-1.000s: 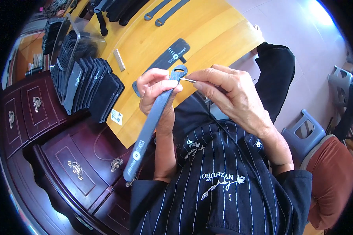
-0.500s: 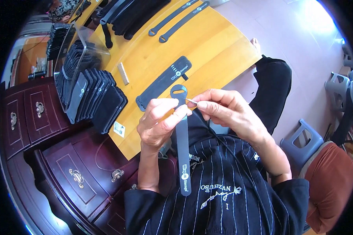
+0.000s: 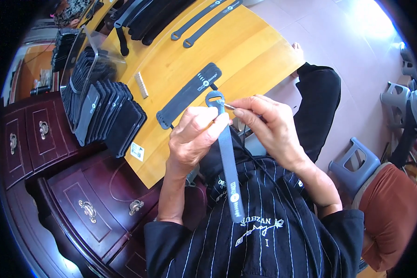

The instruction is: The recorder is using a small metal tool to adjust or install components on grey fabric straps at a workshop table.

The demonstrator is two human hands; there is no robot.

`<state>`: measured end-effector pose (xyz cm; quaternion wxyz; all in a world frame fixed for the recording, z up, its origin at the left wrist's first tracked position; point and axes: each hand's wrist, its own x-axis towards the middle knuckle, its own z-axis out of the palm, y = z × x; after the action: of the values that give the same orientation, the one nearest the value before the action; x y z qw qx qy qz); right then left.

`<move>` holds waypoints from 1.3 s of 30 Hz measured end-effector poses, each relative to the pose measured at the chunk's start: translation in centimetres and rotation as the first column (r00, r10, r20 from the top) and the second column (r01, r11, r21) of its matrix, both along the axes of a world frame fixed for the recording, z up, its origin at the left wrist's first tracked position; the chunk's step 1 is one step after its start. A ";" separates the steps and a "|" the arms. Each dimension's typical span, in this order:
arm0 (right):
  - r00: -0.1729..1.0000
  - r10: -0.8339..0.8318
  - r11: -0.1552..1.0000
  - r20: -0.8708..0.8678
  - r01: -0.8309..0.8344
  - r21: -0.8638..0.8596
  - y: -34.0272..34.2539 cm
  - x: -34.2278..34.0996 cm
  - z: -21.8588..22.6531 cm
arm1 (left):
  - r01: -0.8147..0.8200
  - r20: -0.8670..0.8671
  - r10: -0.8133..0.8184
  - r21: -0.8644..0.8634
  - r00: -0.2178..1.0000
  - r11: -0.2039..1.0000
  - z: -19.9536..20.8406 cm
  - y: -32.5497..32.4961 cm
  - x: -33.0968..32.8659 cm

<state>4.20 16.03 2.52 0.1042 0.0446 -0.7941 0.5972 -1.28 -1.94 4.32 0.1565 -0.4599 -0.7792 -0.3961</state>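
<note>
My left hand (image 3: 192,139) is closed on a grey storage strap (image 3: 229,162), pinching it just below its rounded, slotted end. The strap's long tail hangs down in front of the striped black shirt. Between thumb and forefinger, my right hand (image 3: 275,132) pinches a thin metal tool (image 3: 228,107), whose exact kind is too small to tell. Its tip meets the strap's edge beside the slotted head. Just beyond my left hand, a neat stack of dark straps (image 3: 187,97) lies on the yellow table (image 3: 250,60).
A clear plastic bin (image 3: 95,53) at the left holds bundled straps, with a row of folded straps (image 3: 109,111) beside it. A small pale block (image 3: 142,85) and two single straps (image 3: 213,23) lie on the table. Dark wooden drawers (image 3: 78,199) stand left, grey stools (image 3: 356,167) right.
Both hands have shifted slightly, and the strap's head has moved up and right. Its tail has swung to the right. The tool remains at the strap's edge.
</note>
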 end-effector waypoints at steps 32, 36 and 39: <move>1.000 0.003 0.962 0.003 -0.003 0.272 0.9 1.3 2.3 | -0.364 0.709 -0.326 0.634 0.626 0.682 -2.5 3.0 2.3; 0.997 -0.058 0.929 0.054 0.034 0.369 0.8 2.1 3.3 | -0.462 0.767 -0.358 0.618 0.532 0.636 -3.6 3.6 4.0; 0.997 -0.044 0.947 0.064 0.022 0.321 0.9 2.3 3.5 | -0.418 0.802 -0.177 0.470 0.571 0.778 -3.3 4.3 4.6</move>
<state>6.49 16.97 6.05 0.0777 0.0266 -0.8841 0.4601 3.36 2.39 0.97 -0.0487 -0.0902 -0.6187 -0.7789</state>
